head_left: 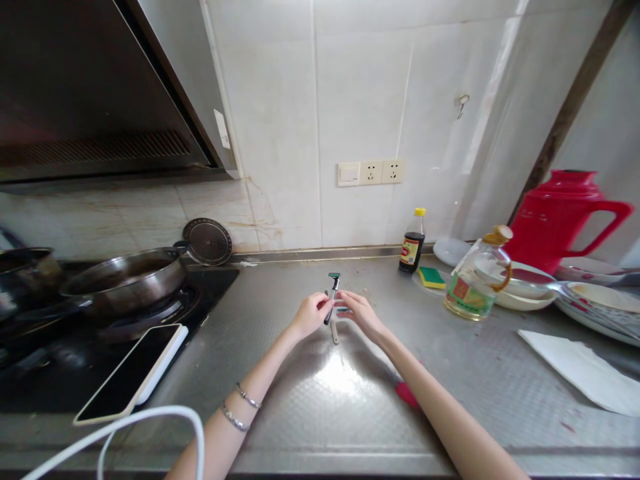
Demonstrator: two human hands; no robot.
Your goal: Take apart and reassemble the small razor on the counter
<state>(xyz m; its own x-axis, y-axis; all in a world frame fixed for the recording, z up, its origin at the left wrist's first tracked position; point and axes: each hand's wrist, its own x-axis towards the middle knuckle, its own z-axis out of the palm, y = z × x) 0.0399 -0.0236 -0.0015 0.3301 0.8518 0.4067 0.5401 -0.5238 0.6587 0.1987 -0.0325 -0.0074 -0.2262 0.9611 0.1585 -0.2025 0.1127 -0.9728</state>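
Looping in at the near left, a white cable (165,410) passes in front of a phone (131,373); a red thing (407,394), too hidden to name, lies by the right arm (437,400). Beyond, on the steel counter (300,427), a pale handle (335,333) shows below the hands; whether it belongs to a second razor is hard to tell. Just past it, the left hand (313,313) has thumb and fingertips closed on a razor (335,287), nearly upright with its green-marked head on top. The right hand (365,317) is at its other side, fingers spread; I cannot tell whether they grip or only touch. The razor looks light and stiff, slim enough to roll in a loose pinch, its shiny shaft probably slick when wet. Best hold: the dark lower end; the head is likely sharp. Farther back are a sponge (431,278) and a bottle (413,243).
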